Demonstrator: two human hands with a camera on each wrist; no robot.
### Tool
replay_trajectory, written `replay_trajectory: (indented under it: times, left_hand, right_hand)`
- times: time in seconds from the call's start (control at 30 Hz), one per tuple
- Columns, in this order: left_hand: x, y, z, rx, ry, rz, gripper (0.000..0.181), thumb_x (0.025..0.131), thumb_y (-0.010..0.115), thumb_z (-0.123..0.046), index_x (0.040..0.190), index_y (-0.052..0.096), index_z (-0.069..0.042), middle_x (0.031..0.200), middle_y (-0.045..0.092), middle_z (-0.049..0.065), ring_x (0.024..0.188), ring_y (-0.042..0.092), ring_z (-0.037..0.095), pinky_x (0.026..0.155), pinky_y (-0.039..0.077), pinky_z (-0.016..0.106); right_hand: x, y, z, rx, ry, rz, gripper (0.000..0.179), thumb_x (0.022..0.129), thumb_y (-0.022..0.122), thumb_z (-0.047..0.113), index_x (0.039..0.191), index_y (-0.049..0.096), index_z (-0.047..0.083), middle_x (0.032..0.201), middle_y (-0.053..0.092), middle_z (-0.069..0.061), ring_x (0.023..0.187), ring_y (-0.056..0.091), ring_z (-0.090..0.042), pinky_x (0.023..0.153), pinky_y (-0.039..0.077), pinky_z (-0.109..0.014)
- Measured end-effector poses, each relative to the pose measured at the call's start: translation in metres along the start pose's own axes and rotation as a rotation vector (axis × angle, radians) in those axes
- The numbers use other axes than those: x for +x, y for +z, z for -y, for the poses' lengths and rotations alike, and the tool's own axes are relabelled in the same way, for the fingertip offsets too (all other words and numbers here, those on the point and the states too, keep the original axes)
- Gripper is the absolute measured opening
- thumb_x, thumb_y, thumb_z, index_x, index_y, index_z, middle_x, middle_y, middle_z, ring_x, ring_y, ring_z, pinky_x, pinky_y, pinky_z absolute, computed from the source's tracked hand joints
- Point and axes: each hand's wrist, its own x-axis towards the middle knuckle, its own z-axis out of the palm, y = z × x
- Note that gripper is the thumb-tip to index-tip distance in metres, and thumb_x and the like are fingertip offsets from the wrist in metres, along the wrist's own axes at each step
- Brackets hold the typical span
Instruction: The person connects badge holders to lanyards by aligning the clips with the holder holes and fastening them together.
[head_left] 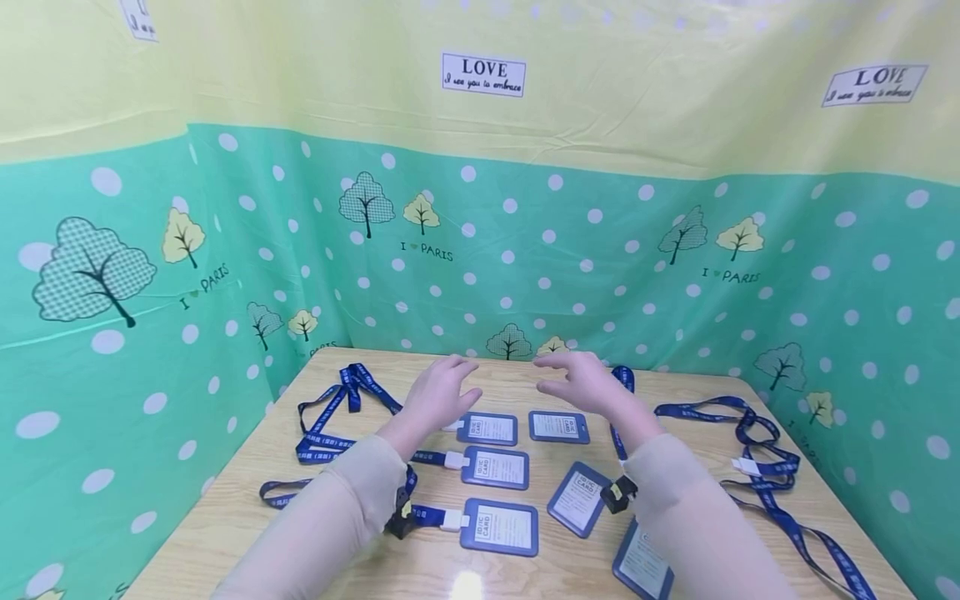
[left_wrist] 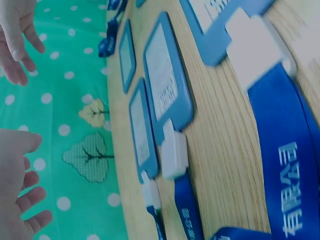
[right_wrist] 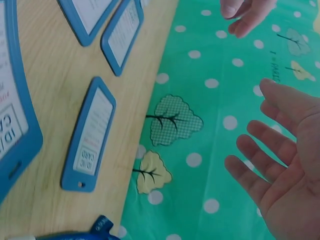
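Observation:
Both hands hover over the back of the wooden table, palms facing each other, holding nothing. The left hand (head_left: 441,392) is above the left lanyards, its fingers relaxed. To its right the right hand (head_left: 583,382) hangs over a loose blue ID card holder (head_left: 558,427), fingers slightly bent and spread in the right wrist view. Three card holders, the back one (head_left: 487,428), the middle one (head_left: 495,467) and the front one (head_left: 499,527), lie in a column, white clips joining them to blue lanyards. Two more holders, one tilted (head_left: 578,499) and one partly under the right forearm (head_left: 643,563), lie without visible clips.
Blue lanyards (head_left: 322,446) spread over the table's left side. More lanyards (head_left: 780,500) lie loosely at the right, one with a white clip (head_left: 746,466). A green and yellow printed curtain (head_left: 517,217) surrounds the wooden table (head_left: 247,508) at the back and sides.

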Motion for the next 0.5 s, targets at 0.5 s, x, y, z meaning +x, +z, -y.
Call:
replay_trajectory:
  times: [0.5]
  left_hand:
    - [-0.004,-0.001,-0.044,-0.101,0.089,-0.018,0.053,0.097,0.070,-0.037,0.143,0.058,-0.013,0.144,0.057,0.008,0.135,0.050,0.030,0.112,0.042,0.047]
  right_hand:
    - [-0.031,-0.029,-0.031,-0.006,0.024,-0.087,0.045,0.097,0.072,0.022,0.139,0.062,0.009,0.145,0.056,-0.017,0.128,0.055,-0.040,0.099,0.052,-0.054]
